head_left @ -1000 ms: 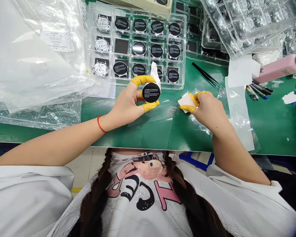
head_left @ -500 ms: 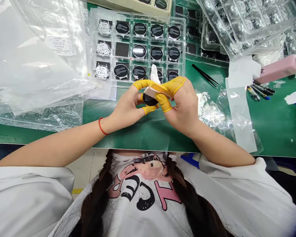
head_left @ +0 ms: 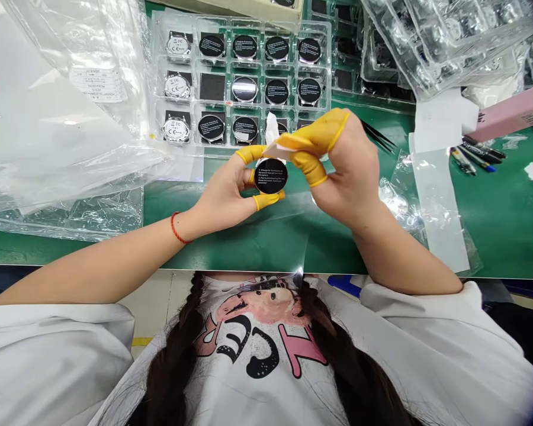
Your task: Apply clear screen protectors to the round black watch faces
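A round black piece (head_left: 270,176) is gripped at its rim by the yellow-covered fingers (head_left: 267,202) of the left hand (head_left: 222,192); they are closed on it, one near its upper left edge and the thumb along its lower edge. A thin pale pad (head_left: 277,151) is pinched between the fingers (head_left: 320,139) of the right hand (head_left: 350,174), which are pressed together around it.

Half a second ago the upper part of the printed face was covered by the pad; now the pad is raised to the top edge, and the white lettering is exposed. Whether the rim is touched by the pad cannot be told. For the work in hand, this seems to mean that the face is freed for viewing while the piece is kept steady in the left fingers.

Just beyond the left fingers, a white crumpled strip (head_left: 272,125) is seen behind the piece. Farther beyond, similar round pieces are held in a clear tray (head_left: 195,65). To the right of the right fingers, black tweezers (head_left: 381,139) are partly hidden by the hand, and pens (head_left: 478,155) are laid on the green surface (head_left: 506,225).
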{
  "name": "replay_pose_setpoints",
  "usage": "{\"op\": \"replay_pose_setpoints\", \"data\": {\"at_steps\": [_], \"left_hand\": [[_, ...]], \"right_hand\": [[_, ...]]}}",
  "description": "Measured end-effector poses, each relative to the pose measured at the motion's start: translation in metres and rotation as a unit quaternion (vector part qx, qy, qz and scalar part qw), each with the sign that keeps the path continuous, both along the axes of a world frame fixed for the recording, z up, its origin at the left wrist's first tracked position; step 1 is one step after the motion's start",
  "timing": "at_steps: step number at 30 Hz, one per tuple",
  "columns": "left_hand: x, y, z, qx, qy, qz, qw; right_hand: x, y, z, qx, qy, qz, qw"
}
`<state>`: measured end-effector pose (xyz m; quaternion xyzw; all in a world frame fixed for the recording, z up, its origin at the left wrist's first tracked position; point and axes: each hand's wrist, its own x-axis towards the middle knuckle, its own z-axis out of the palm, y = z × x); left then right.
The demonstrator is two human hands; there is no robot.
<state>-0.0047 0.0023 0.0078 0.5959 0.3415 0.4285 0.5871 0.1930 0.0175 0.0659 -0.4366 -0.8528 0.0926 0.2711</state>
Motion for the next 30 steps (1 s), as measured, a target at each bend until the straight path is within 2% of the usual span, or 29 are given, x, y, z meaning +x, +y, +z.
{"op": "replay_pose_setpoints", "data": {"at_steps": [3, 7, 11, 17, 21, 23, 26, 28, 30], "left_hand": [[0.0, 0.001, 0.0, 0.004, 0.006, -0.002, 1.0], [-0.003, 0.004, -0.002, -0.005, 0.013, 0.024, 1.0], [-0.006, 0.006, -0.003, 0.0, 0.007, 0.049, 0.999], [-0.012, 0.01, 0.004, 0.008, 0.004, 0.059, 0.998], [-0.011, 0.017, -0.001, 0.019, 0.003, 0.044, 0.999], [-0.009, 0.02, -0.007, 0.027, 0.001, 0.036, 0.999], [-0.006, 0.022, -0.015, 0.038, 0.002, 0.024, 0.999], [-0.005, 0.022, -0.017, 0.034, -0.001, 0.009, 0.999], [-0.004, 0.02, -0.015, 0.025, -0.01, -0.011, 1.0]], "right_hand": [[0.0, -0.002, 0.002, 0.024, -0.024, 0.05, 0.998], [-0.004, -0.001, -0.004, -0.021, -0.053, 0.061, 0.997], [-0.004, -0.001, -0.01, -0.001, -0.06, 0.074, 0.995], [-0.011, -0.01, -0.02, 0.006, -0.041, 0.056, 0.998], [-0.011, -0.011, -0.011, -0.03, -0.032, 0.037, 0.998], [0.002, -0.008, 0.001, 0.0, 0.02, 0.007, 1.0], [0.045, 0.002, 0.006, 0.028, 0.102, -0.103, 0.989], [0.081, 0.013, -0.006, -0.009, 0.102, -0.155, 0.983], [0.11, 0.025, -0.025, -0.051, 0.057, -0.176, 0.982]]}}
